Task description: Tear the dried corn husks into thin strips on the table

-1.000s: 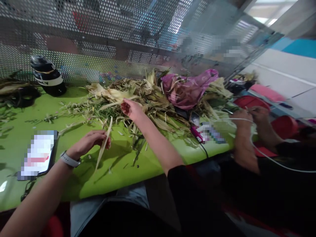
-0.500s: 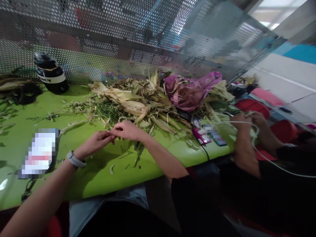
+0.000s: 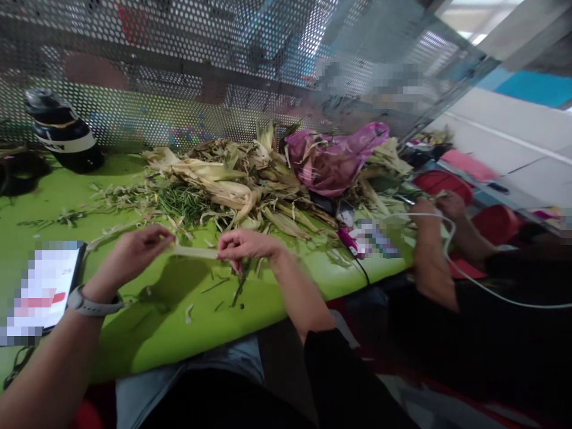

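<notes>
A pale, thin strip of corn husk [image 3: 195,252] stretches level between my two hands, above the green tabletop. My left hand [image 3: 134,253], with a grey watch band at the wrist, pinches its left end. The other end is pinched by my right hand [image 3: 243,245], fingers curled inward. Just behind the hands lies a heap of dried corn husks [image 3: 223,182], with shredded green and pale bits at its left. Thin dark green scraps [image 3: 240,286] lie on the table below my right hand.
A dark bottle [image 3: 65,134] stands at the back left, and a phone [image 3: 42,289] rests left of my wrist. A purple plastic bag [image 3: 333,158] sits on the husks. At the right, a co-worker's hands [image 3: 431,208] are near a white cable [image 3: 449,244]. Perforated metal panels [image 3: 179,71] rise behind.
My hands were together at the fingertips; they have moved apart, the left one leftward, and the husk strip now shows taut between them. The view has shifted slightly to the right.
</notes>
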Demonstrator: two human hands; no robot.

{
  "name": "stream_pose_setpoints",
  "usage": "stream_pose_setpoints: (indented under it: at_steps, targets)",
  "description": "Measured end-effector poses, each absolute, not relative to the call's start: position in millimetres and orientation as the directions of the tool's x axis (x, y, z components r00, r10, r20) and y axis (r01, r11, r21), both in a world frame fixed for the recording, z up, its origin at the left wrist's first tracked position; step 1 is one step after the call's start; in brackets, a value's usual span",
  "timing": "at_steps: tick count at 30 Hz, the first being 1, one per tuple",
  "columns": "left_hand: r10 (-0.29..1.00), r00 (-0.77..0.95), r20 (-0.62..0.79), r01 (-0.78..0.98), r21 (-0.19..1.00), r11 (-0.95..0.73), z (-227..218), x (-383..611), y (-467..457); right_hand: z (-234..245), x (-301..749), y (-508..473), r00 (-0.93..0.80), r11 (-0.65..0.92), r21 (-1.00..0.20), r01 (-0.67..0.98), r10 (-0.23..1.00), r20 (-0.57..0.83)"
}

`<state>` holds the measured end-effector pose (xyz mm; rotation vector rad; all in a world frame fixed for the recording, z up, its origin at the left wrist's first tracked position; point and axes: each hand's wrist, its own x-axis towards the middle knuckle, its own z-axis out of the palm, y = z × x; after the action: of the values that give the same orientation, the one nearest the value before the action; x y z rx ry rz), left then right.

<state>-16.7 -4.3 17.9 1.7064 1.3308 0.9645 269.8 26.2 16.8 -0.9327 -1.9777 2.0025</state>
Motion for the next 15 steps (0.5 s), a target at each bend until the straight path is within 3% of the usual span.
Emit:
stream_pose_setpoints:
  at_steps: [2, 4, 6, 9, 13, 15]
  targets:
    - [0.943, -0.164, 0.290, 0.352, 0.910, -0.219, 21, -21, -3, 16, 274, 31, -0.670, -0.061, -0.989, 0.132, 0.730, -0.135]
    - [0.878, -0.314, 0.362, 0.175, 0.931, -0.322, 22, -17, -4, 11, 268, 33, -0.433, 0.011, -1.000, -0.028, 0.901, 0.022]
    - [0.930, -0.217, 0.298, 0.068, 0.955, -0.290, 19, -6, -7, 3, 255, 30, -0.308, 0.041, -0.995, -0.093, 0.949, 0.068]
    - [0.984, 0.124, 0.126, 0.089, 0.986, -0.138, 9, 16, -16, -11, 226, 16, -0.425, -0.007, -1.000, -0.010, 0.905, -0.002]
    - [0.988, 0.113, 0.105, 0.169, 0.978, -0.123, -4, 27, -19, -27, 204, 3, -0.496, 0.112, -0.985, 0.131, 0.868, 0.033]
    - [0.991, 0.034, 0.129, 0.184, 0.974, -0.134, -6, 23, -17, -28, 207, 9, -0.532, 0.099, -0.986, 0.137, 0.847, 0.011]
